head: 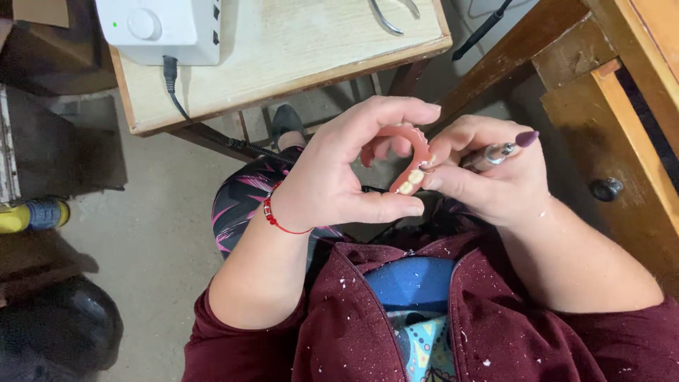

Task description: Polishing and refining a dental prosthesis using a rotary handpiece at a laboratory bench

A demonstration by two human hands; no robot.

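Note:
My left hand [339, 173] grips a pink horseshoe-shaped denture [414, 159] with pale teeth, thumb under it and forefinger arched over its top. My right hand [491, 177] holds a slim metal handpiece [489, 154] like a pen, its tip hidden against the denture's teeth. Both hands meet above my lap, fingers touching around the denture. A red bead bracelet [274, 214] circles my left wrist.
A small pale wooden table [297, 64] stands ahead with a white control box [159, 28], its black cable [177, 92] and metal pliers [389, 18]. A wooden bench with a dark knob [606, 188] is at right. A yellow-and-blue bottle [32, 214] lies at left.

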